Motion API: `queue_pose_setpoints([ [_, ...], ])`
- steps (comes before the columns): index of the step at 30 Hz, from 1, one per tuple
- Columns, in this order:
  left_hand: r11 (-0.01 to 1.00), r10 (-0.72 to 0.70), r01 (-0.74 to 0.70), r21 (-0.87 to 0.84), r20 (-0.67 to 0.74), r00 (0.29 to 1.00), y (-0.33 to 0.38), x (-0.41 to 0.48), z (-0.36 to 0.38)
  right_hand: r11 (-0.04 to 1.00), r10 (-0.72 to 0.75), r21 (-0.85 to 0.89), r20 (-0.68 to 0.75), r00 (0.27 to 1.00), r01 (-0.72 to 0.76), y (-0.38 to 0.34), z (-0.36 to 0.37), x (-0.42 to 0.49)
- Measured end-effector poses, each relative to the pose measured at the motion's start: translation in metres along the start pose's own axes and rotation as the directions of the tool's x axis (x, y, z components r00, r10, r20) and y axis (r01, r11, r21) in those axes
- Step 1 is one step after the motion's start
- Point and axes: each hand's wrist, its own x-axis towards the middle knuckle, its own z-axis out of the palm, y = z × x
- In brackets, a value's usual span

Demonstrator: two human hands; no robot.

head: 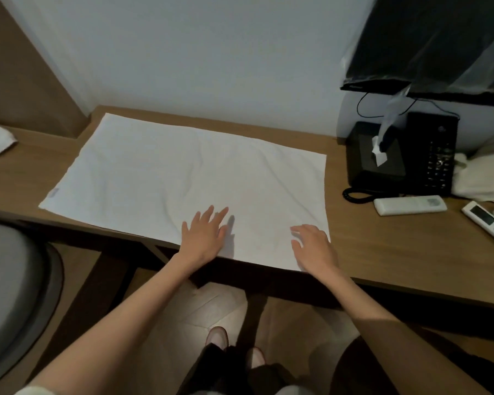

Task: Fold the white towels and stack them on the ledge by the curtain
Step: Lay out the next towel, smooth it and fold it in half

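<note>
1. The towel (183, 178) lies spread flat on the desk (382, 246), its near edge along the desk's front.
2. Both hands rest on its near right part: left hand (204, 235) spread flat, right hand (313, 246) with fingers loosely extended at the right corner. Neither pinches anything.
3. This looks like smoothing before the first fold.
4. Next, likely: pinch the two corners of one edge and carry them across to the opposite edge.
</note>
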Motion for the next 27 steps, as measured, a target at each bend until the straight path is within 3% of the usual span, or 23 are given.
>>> queue_pose_setpoints([
  [7, 0.994, 0.056, -0.068, -0.086, -0.131, 0.990, 0.004, 0.024, -0.011, 0.998, -0.057, -0.001, -0.066, 0.996, 0.057, -0.030, -0.018, 0.038],
  [16, 0.987, 0.161, -0.161, 0.018, -0.020, 0.987, 0.008, 0.123, -0.012, 0.985, 0.006, -0.173, -0.018, 1.000, -0.009, -0.058, 0.007, 0.121],
  [22, 0.968, 0.238, -0.241, 0.076, 0.048, 0.970, 0.010, 0.182, -0.006, 0.942, 0.133, -0.304, -0.041, 0.990, -0.140, -0.053, 0.035, 0.175],
  [27, 0.959, 0.258, -0.265, 0.098, 0.075, 0.963, 0.018, 0.220, 0.007, 0.950, 0.184, -0.245, -0.055, 0.981, -0.192, -0.030, 0.043, 0.195],
])
